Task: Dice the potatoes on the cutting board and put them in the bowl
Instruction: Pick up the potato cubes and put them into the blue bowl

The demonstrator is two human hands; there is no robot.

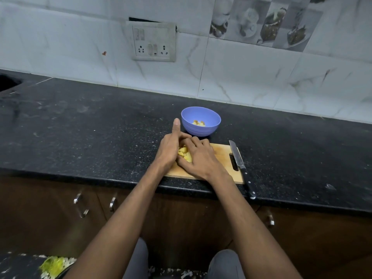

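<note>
Two hands cup one small heap of yellow diced potato pieces [184, 155] on the rectangular wooden cutting board [222, 156]; left hand [171, 149] walls the heap's left side with its index finger sticking straight up-forward, right hand [198, 158] curls over the right side, fingers round the pieces. Grip reads as a two-hand scoop, not lifted clear yet as far as I can tell. Risks: loose cubes slip out the gap under the palms or between the two hands on the lift, landing on the black speckled stone counter [90, 127]; a wide swing could knock the round blue plastic bowl [200, 120], which sits just beyond the fingertips, close to the left index tip. Black-handled steel kitchen knife [240, 166] lies right of the grip on the board's edge, handle overhanging the counter lip; an elbow bump could drop it. Bowl holds a few diced pieces at the bottom, mostly unfilled.
</note>
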